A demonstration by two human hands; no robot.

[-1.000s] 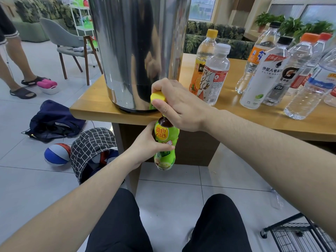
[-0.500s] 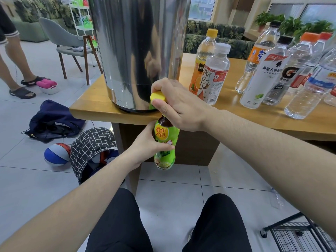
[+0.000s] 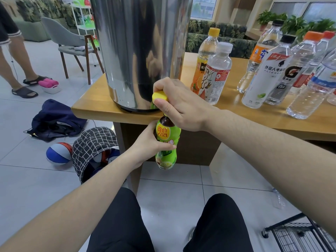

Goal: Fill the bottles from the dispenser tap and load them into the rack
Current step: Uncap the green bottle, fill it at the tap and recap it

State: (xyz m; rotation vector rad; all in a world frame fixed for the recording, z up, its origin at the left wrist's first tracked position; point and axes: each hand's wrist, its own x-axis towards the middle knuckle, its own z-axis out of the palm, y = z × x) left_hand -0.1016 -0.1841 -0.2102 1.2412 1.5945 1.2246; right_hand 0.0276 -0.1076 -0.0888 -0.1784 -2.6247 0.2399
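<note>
green bottle [image 3: 168, 142] under dispenser [image 3: 140, 51], hands gripping

Almost nothing has changed over the last second. The green-labelled plastic bottle [image 3: 166, 142] hangs at the same spot below the front edge of the wooden surface [image 3: 272, 122], the left hand [image 3: 145, 142] still grips its middle, and the right hand [image 3: 180, 104] still holds the yellow cap [image 3: 159, 96] by the steel dispenser [image 3: 140, 51]. Only the sandalled foot [image 3: 24, 91] of the person at the far left has shifted slightly on the floor.
</note>
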